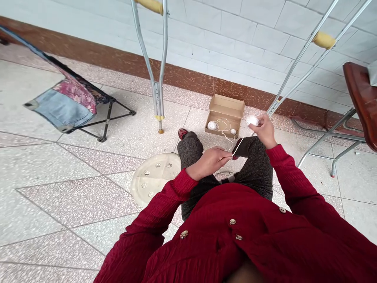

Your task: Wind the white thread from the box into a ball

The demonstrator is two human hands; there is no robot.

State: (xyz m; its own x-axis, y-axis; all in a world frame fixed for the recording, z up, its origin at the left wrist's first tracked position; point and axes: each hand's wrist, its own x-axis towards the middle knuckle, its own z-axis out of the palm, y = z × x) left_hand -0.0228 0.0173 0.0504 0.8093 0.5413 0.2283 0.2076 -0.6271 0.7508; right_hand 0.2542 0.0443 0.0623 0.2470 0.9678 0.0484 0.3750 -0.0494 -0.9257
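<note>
My left hand (210, 162) is closed over the lap, with white yarn (238, 146) pinched at its fingertips. The yarn runs up toward my right hand (265, 130), which is raised to the right and closed on a fluffy white ball (252, 121). On the floor beyond my knees lies an open cardboard box (226, 105). Inside it are a larger white yarn ball (211, 125) at the left and a smaller white ball (233, 131) at the right. Loops of yarn lie between them, and a strand hangs over the box's front edge toward my left hand.
One crutch (157, 94) stands left of the box, another (294, 74) leans at the right. A folding chair (66, 104) is at the left. A round pale plastic disc (157, 167) lies by my left knee. A wooden seat (357, 102) stands far right.
</note>
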